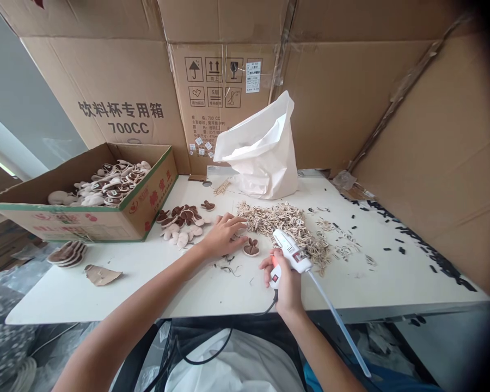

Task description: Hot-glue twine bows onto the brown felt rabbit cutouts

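Several fingers of my right hand point(283, 283) wrap a white glue gun point(291, 253); my left hand point(224, 237) lies open beside a brown-and-cream piece point(251, 247).

This is a makeshift craft workshop: a white bench point(57, 296) scattered with wood slivers point(277, 223), a hot glue gun point(289, 256), and flattened cardboard cartons point(106, 71) walling it (one printed for 700CC drink cups).

Right hand point(283, 283) grips a hot-glue gun point(292, 251) (white, corded).
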Demonstrator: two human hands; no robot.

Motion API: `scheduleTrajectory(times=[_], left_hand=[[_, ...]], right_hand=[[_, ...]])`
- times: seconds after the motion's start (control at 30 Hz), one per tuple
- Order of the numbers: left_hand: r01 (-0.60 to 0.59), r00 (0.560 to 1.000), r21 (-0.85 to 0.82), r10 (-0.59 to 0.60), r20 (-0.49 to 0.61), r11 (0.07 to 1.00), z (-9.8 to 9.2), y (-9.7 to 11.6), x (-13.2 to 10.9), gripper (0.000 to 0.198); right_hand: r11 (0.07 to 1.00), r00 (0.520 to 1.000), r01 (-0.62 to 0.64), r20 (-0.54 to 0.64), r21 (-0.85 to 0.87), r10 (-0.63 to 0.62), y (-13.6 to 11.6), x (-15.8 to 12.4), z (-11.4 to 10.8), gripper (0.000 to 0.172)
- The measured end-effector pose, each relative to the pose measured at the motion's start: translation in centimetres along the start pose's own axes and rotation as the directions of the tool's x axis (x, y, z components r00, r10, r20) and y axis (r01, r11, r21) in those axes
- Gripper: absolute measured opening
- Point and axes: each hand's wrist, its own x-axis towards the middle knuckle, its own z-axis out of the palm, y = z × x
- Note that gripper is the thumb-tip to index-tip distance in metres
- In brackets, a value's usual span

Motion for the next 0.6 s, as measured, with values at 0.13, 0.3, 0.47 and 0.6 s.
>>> scheduleTrajectory(times=[0.13,0.3,0.47,0.6], left_hand=[[-0.006,0.999,0.030,0.004,0.049,1.000,0.1,0.1,0.0,0.043],[-0.029,0.993,0.049,0.023,0.112,0.998,-0.2,0.2,0.1,0.045],[-0.026,0.998,0.084,0.021,0.059,0.996,0.1,-0.4,0.0,0.039],[0.024,1.000,0.102,-0.022,-0.015,0.995,0.5,-1.1,0.0,0.028]], right_hand=[[1.000,1.000,0.002,0.006,-0.003,-0.002,0.1,0.1,-0.1,0.036],[1.000,1.000,0.012,0.025,-0.016,-0.012,0.1,0.1,-0.1,0.037],[1.000,0.999,0.017,0.042,-0.013,-0.017,0.2,0.2,-0.1,0.039],[1.000,0.999,0.018,0.049,-0.008,-0.017,0.2,0.2,-0.1,0.039]])
